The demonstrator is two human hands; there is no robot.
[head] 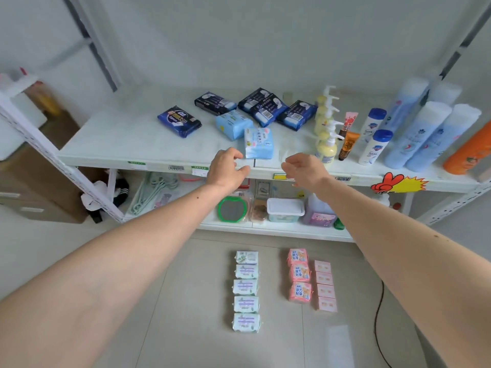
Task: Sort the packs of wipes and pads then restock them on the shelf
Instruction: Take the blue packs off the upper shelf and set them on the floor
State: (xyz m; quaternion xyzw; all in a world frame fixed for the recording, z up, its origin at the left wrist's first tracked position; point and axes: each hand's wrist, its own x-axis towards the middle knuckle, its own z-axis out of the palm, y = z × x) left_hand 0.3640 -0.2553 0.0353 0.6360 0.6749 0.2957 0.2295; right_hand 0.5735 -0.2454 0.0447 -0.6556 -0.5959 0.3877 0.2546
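Observation:
A light blue pack point(259, 143) lies at the front of the white shelf point(119, 139), with a second light blue pack point(232, 124) just behind it. Several dark blue pad packs point(179, 120) lie further back. My left hand point(227, 170) hovers at the shelf edge just left of the front pack, fingers loosely curled and holding nothing. My right hand point(303, 168) hovers to the pack's right, also relaxed and holding nothing. On the floor lie a column of green-white wipe packs point(245, 290), a column of pink packs point(299, 276) and small pale pink packs point(325, 285).
Pump bottles point(326, 128), tubes, white bottles and tall blue cylinders point(425, 134) fill the shelf's right side. The lower shelf holds a tub point(285, 209), a green-rimmed round item and hangers. Cardboard boxes stand at left. A black cable point(378, 314) runs along the floor at right.

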